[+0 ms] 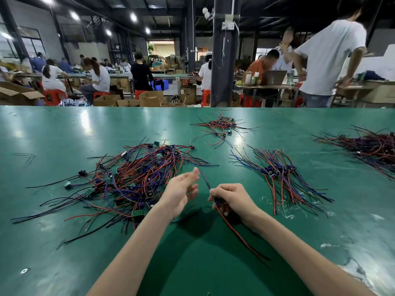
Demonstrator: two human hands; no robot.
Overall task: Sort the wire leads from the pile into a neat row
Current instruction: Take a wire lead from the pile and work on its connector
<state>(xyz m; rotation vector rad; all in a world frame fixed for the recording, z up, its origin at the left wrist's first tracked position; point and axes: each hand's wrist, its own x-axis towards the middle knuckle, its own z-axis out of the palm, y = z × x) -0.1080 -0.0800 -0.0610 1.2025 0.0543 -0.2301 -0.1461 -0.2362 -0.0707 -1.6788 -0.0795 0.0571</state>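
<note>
A tangled pile of red, blue and black wire leads (136, 178) with small green boards lies on the green table, left of centre. My right hand (229, 198) grips one wire lead (235, 229) by its connector; its red and black wires trail down toward me and a dark wire rises to the left. My left hand (181, 192) hovers just left of it with fingers straight, its fingertips near that dark wire's upper end. A laid-out row of leads (282, 178) lies to the right of my hands.
A smaller heap of leads (222, 127) sits at the far centre and another bundle (372, 146) at the far right. The green table (64, 133) ends at a far edge. Beyond it people work at benches, and a dark pillar (224, 52) stands.
</note>
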